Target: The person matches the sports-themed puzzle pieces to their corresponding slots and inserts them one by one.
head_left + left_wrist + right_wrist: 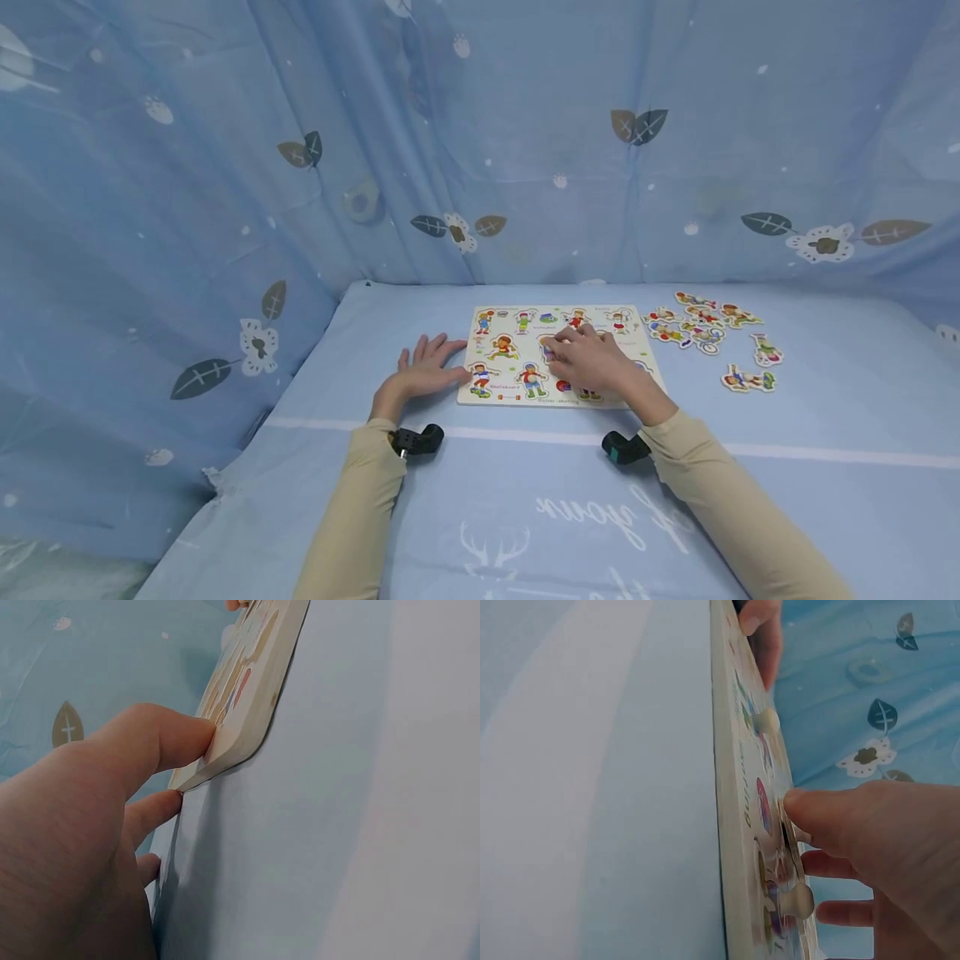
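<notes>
A cream wooden peg puzzle board [468, 399], printed with sports figures, lies on the bed-like blue surface. My left hand [429, 371] is at its left side with fingers spread. In the left wrist view, the thumb [196, 741] rests on top near a rounded corner and a fingertip touches the edge. My right hand [592, 358] bends over the board's middle and pinches a puzzle piece [546, 349], largely covered by the fingers. The right wrist view has the thumb on the piece's edge [788, 825], beside another piece's round wooden knob [798, 901].
Several loose figure pieces [703, 315] lie in a cluster right of the board. Two more, a piece in green [766, 350] and a sideways figure [748, 379], lie nearer. A blue patterned curtain [525, 167] hangs behind and at the left.
</notes>
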`<state>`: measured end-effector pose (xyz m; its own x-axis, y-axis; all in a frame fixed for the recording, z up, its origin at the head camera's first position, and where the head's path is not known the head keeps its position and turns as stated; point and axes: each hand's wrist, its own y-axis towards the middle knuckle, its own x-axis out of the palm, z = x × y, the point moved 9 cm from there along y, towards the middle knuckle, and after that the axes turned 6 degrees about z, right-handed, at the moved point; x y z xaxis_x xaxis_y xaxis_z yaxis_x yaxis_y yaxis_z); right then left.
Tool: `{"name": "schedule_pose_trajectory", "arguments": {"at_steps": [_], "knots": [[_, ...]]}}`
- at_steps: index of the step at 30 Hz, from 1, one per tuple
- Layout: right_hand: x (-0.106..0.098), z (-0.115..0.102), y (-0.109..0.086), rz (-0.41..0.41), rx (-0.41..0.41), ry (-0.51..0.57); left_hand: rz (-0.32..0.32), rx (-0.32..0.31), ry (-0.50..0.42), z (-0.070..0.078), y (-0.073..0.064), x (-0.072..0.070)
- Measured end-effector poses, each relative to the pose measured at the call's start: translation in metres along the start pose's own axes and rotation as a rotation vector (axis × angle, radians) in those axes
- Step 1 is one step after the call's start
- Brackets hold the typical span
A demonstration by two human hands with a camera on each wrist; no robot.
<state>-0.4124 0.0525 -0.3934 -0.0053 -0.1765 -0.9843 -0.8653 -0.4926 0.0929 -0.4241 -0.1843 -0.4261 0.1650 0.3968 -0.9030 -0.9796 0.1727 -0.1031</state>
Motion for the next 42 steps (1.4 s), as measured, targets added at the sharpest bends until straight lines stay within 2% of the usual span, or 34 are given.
{"name": "schedule_pose_trajectory", "arguments": {"at_steps": [8,12,29,36,42], "knots": [[0.008,0.007,0.004,-0.078,0.031,0.039,0.007,-0.007,0.005,0.000,0.000,0.000],[0.010,0.007,0.004,-0.081,0.033,0.062,-0.006,-0.024,0.025,-0.003,0.002,0.003],[0.008,0.007,0.001,-0.096,0.041,0.077,0.008,-0.007,0.002,-0.002,0.002,0.001],[-0.006,0.010,-0.001,-0.075,0.056,0.133,0.008,-0.011,-0.006,-0.003,0.003,0.002],[-0.024,0.028,-0.005,-0.015,0.095,0.154,0.012,-0.013,-0.012,-0.001,0.001,0.000]]}}
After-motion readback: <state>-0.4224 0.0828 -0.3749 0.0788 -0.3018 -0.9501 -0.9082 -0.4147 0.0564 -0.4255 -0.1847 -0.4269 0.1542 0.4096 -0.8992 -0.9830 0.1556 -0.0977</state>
